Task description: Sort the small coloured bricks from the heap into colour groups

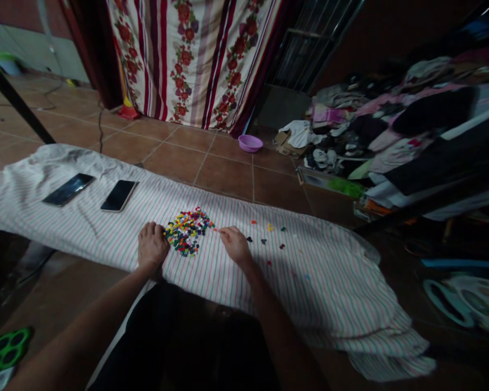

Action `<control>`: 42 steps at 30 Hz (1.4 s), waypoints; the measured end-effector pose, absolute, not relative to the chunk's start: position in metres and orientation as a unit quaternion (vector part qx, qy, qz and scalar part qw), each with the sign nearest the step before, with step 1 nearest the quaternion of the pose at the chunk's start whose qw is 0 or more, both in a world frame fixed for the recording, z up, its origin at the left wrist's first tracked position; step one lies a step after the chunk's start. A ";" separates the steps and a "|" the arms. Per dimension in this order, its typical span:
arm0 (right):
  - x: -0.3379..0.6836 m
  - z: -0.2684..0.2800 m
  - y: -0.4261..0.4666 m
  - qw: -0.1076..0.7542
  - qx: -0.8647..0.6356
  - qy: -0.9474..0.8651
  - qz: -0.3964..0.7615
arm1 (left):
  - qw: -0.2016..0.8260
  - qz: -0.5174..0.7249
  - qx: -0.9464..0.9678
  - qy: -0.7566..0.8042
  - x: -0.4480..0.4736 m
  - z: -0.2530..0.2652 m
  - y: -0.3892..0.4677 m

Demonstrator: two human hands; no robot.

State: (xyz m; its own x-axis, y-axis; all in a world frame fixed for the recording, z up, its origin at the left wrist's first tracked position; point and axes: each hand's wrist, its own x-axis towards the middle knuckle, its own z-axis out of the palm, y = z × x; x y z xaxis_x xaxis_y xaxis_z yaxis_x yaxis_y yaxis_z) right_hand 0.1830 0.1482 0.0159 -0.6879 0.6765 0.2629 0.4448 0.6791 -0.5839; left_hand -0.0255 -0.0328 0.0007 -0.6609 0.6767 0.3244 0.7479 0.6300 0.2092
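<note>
A pile of small, bright, many-coloured pieces [189, 231] lies on a striped cloth [224, 277]. My left hand [152, 243] rests on the cloth against the pile's left edge, fingers loosely bent and partly hidden, with no held thing showing. On the pile's right side, my right hand [234, 243] pinches thumb and finger together at a small orange piece [215, 229]. Further right, pieces sit apart in small colour groups: orange [253, 222], yellow [270, 227], green [283, 229], grey [263, 241], brown [282, 246] and red [269, 263]. Their exact shape is too small to tell.
Two phones, one [69, 189] and another [119, 195], lie on the cloth at left. Beyond it, a purple basin [250, 143] stands on the tiled floor before a flowered curtain [195, 65]. Clothes [375, 119] are heaped at right. A green holed object [6, 350] shows lower left.
</note>
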 end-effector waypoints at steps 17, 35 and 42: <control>0.067 0.027 0.073 0.085 -0.215 -0.956 0.179 | 0.120 -0.191 -0.397 -0.890 -0.026 -0.006 -0.032; 0.095 0.022 0.075 0.176 -0.268 -0.899 0.298 | 0.110 -0.173 -0.402 -0.893 -0.025 0.001 -0.034; 0.116 0.028 0.072 0.180 -0.288 -0.901 0.269 | 0.088 -0.159 -0.412 -0.893 -0.024 0.007 -0.037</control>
State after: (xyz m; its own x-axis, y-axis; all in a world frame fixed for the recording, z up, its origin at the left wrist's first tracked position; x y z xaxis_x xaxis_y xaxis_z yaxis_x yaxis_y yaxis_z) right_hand 0.1164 0.0722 0.0277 -0.7694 0.6158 0.1700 0.4221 0.6898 -0.5882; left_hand -0.0244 -0.0368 0.0069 -0.6449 0.7078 0.2882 0.7638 0.6100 0.2110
